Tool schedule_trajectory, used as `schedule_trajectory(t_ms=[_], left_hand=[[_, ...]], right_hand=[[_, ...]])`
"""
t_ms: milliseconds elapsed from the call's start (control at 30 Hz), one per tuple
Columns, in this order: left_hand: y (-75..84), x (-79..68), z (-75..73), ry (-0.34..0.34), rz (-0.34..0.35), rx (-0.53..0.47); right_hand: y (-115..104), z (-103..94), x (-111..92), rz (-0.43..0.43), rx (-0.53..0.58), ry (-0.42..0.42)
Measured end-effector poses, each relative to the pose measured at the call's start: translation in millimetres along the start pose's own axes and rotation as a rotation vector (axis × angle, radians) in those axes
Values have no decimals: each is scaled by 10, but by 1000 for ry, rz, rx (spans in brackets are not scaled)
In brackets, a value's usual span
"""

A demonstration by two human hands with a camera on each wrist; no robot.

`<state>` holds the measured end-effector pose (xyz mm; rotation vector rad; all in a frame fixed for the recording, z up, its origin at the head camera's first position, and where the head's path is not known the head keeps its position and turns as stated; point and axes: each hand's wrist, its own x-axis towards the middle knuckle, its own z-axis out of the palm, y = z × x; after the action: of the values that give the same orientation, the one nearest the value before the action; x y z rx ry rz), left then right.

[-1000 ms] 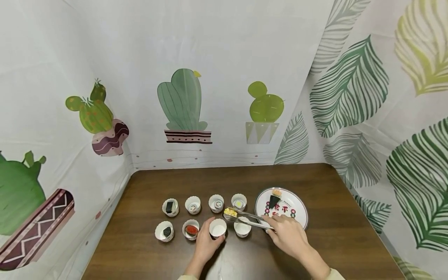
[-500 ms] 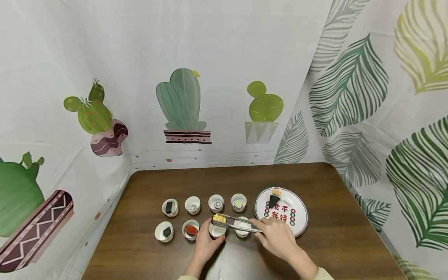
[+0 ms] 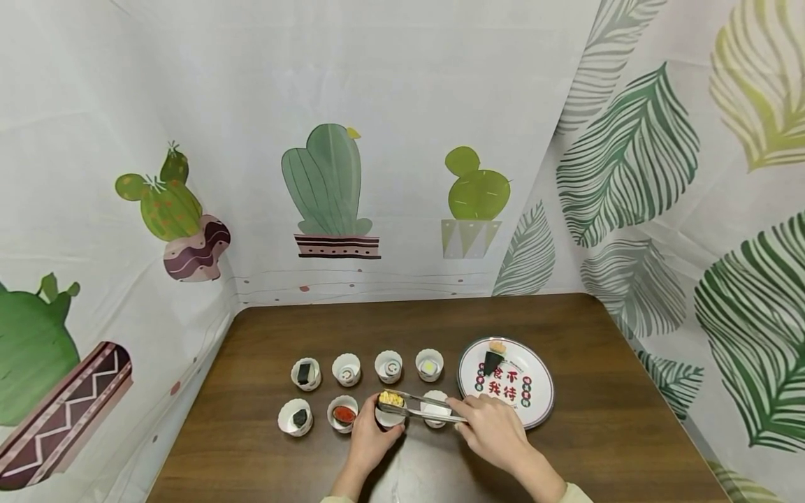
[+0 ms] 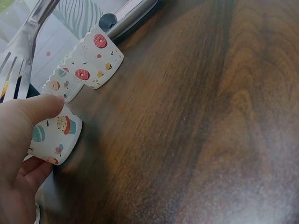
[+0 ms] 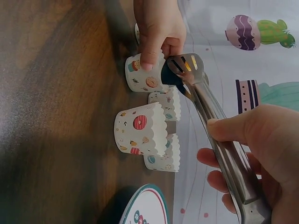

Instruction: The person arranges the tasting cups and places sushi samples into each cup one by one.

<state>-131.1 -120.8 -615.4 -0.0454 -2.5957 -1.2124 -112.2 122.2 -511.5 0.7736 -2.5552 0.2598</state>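
Note:
My left hand (image 3: 370, 434) grips a white paper baking cup (image 4: 60, 135) printed with cupcakes, thumb on one side and fingers on the other. In my right hand (image 3: 493, 429) are metal tongs (image 5: 226, 163) with slotted tips, thumb on one arm and fingers on the other. Between the tips sits a dark-wrapped sushi piece with a yellow topping (image 3: 391, 399), at the mouth of the held cup. The right wrist view shows its dark side (image 5: 169, 75) against the cup's scalloped rim. How deep it sits inside cannot be told.
Left of the held cup, a cup with red-topped sushi (image 3: 344, 414) and one with a dark piece (image 3: 300, 418) stand. Another cup (image 3: 435, 409) is under the tongs. Several cups form a back row, one holding a black-banded piece (image 3: 305, 372). An oval plate (image 3: 541, 391) bears a hand roll (image 3: 493, 361).
My right hand has carried the tongs and the yellow-topped sushi leftward, from right of the held cup to its mouth. My left hand has stayed on the cup.

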Motion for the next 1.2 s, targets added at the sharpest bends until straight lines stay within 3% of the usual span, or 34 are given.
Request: schedule_trajectory(t_ms=[367, 733, 1200], left_hand=[[11, -1, 1, -14, 0, -20], [-4, 0, 4, 2, 21, -32], [-7, 6, 3, -10, 8, -32]], right_hand=[[-11, 37, -42, -3, -16, -23], [7, 27, -27, -13, -31, 21], [183, -5, -93, 53, -35, 29]])
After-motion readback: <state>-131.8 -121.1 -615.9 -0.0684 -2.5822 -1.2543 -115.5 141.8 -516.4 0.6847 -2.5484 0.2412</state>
